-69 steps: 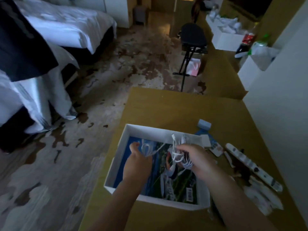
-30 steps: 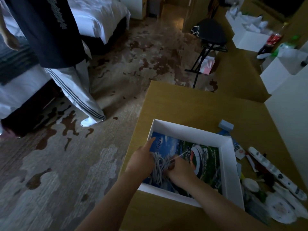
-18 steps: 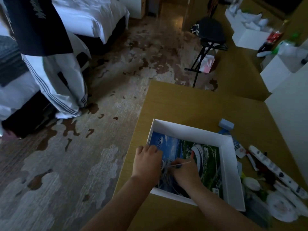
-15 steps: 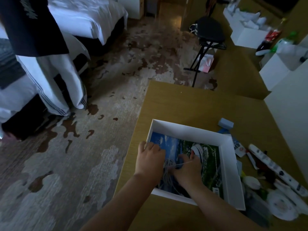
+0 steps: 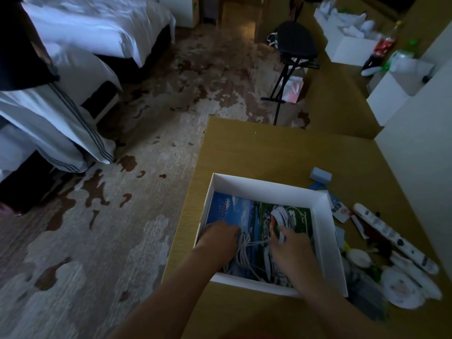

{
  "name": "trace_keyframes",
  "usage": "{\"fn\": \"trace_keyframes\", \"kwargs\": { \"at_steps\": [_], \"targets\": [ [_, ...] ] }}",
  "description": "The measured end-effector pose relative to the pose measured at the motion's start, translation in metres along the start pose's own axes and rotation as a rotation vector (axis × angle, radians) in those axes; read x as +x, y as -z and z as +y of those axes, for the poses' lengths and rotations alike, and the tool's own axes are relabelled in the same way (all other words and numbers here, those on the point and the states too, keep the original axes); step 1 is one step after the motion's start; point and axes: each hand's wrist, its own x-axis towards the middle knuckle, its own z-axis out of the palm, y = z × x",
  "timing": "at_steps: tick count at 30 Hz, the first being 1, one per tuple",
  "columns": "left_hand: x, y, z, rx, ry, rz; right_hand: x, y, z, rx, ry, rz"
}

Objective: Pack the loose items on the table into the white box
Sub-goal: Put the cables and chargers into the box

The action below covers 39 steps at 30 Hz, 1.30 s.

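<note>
White cable: coiled bundle, now lying inside the white box, near-left corner, on top of the printed sheet that covers the box floor.

Change noted: about two seconds back the bundle was held up over the box between both hands. It has since been lowered and pushed toward the near-left corner. The coil is down, but neither hand has let go.

Left hand: knuckles up, fingers bent down over the left side of the coil, pinning it against the sheet.
Right hand: fingertips pinch a strand and what looks like the plug end, drawn taut from the coil. Exact finger contact is hard to read in the dim light.

Judgement: the cable counts as packed once both hands release it. The springy coil may loosen when freed.

Still outside the box, on the surface to its right: small blue block, card, long white remote, round white disc, and other small bits too dark to identify. Most of the task remains.

Beyond the surface: patterned carpet, a bed at upper left.
</note>
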Motion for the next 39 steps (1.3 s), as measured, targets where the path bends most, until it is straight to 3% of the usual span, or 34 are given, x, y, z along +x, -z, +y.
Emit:
{"fn": "trace_keyframes", "kwargs": {
  "at_steps": [3, 6, 7, 9, 12, 15, 20, 26, 34, 39],
  "targets": [
    [0.002, -0.001, 0.000, -0.034, 0.028, 0.007, -0.005, 0.015, -0.001, -0.207, 0.014, 0.265],
    [0.001, -0.002, 0.000, -0.020, 0.032, 0.016, -0.004, 0.023, -0.008, -0.409, 0.150, 0.486],
    [0.001, -0.002, 0.000, -0.010, 0.032, 0.021, -0.002, 0.023, -0.011, -0.388, 0.211, 0.470],
    [0.000, -0.002, 0.000, 0.020, 0.035, 0.024, 0.003, 0.017, -0.016, -0.294, 0.292, 0.272],
    [0.000, 0.001, 0.000, 0.120, 0.016, -0.047, 0.011, 0.000, -0.025, -0.205, 0.164, -0.174],
    [0.000, 0.007, -0.001, 0.218, -0.039, -0.143, 0.014, -0.013, -0.032, -0.127, 0.032, -0.380],
    [0.003, 0.017, -0.006, 0.190, -0.104, -0.194, 0.010, -0.029, -0.035, -0.018, 0.033, -0.363],
    [0.005, 0.012, -0.007, -0.039, -0.004, -0.049, 0.009, -0.037, -0.023, -0.013, 0.048, -0.474],
    [-0.002, 0.010, -0.002, 0.202, -0.041, -0.086, 0.007, -0.040, -0.017, 0.080, 0.059, -0.453],
    [0.000, 0.017, 0.002, 0.201, -0.018, -0.101, 0.010, -0.035, -0.019, 0.190, 0.011, -0.352]
  ]
}}
